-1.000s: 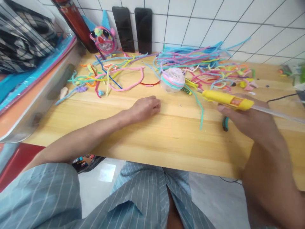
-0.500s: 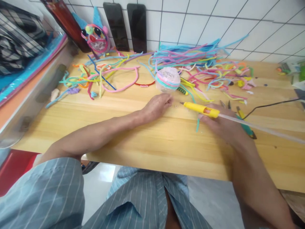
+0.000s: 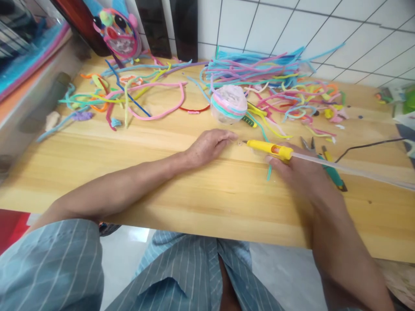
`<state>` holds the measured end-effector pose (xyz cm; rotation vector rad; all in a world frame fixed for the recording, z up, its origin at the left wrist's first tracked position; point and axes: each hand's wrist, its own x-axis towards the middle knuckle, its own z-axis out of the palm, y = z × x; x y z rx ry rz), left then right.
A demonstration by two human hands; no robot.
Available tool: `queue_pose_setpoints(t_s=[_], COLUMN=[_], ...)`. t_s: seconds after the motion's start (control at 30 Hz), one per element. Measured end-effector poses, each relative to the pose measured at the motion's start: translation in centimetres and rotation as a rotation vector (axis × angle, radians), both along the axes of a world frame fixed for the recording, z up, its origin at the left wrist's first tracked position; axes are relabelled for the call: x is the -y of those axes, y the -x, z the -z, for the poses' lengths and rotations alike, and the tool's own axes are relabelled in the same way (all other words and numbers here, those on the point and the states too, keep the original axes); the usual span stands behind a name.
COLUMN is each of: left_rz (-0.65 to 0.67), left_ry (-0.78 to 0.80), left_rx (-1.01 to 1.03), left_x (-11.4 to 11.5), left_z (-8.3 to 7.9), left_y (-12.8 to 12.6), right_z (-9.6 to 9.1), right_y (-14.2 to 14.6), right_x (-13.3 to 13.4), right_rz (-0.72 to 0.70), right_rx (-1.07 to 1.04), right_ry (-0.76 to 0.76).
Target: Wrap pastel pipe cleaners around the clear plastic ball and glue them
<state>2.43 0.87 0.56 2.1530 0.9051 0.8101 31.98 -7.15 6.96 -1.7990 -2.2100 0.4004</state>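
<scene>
My right hand (image 3: pixel 292 166) is wrapped round a yellow hot glue gun (image 3: pixel 267 148), its nozzle pointing left and a long clear glue stick (image 3: pixel 340 169) running out of its back. My left hand (image 3: pixel 210 147) rests on the table just left of the nozzle, fingers pressed together; what they hold, if anything, is too small to make out. Tiny clear bits (image 3: pixel 240 143) lie between fingertips and nozzle. Behind them stands a clear round container (image 3: pixel 228 106) with pink and teal fuzzy bands. A green pipe cleaner (image 3: pixel 269 172) pokes out below the glue gun.
Bundled blue and pink pipe cleaners (image 3: pixel 253 69) lie along the tiled wall, with loose coloured ones (image 3: pixel 155 114) at left and right. Pliers (image 3: pixel 308 144) and a green-handled tool (image 3: pixel 335 175) lie right. A decorated creature figure (image 3: pixel 119 34) and two dark phones (image 3: pixel 184 30) stand behind.
My left hand's fingers have straightened slightly to the right, towards the nozzle. The glue gun has come a little left, closer to them. The head view has tilted down a little.
</scene>
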Motion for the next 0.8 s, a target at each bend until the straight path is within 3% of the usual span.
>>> queue_pose_setpoints(t_s=[0.13, 0.37, 0.57, 0.8], left_rz=[0.036, -0.034, -0.122, -0.319], left_ry=[-0.053, 0.068, 0.144, 0.044], left_rx=[0.022, 0.050, 0.142, 0.237], left_x=[-0.34, 0.24, 0.26, 0.22], left_z=[0.23, -0.34, -0.67, -0.40], left_y=[-0.05, -0.26, -0.04, 0.15], right_z=[-0.01, 0.26, 0.27, -0.61], right_y=[0.42, 0.40, 0.71, 0.74], right_x=[0.04, 0.27, 0.38, 0.16], right_rz=[-0.001, 0.024, -0.002, 0.006], right_rx=[0.001, -0.037, -0.066, -0.135], right_ry=[0.011, -0.008, -0.020, 0.017])
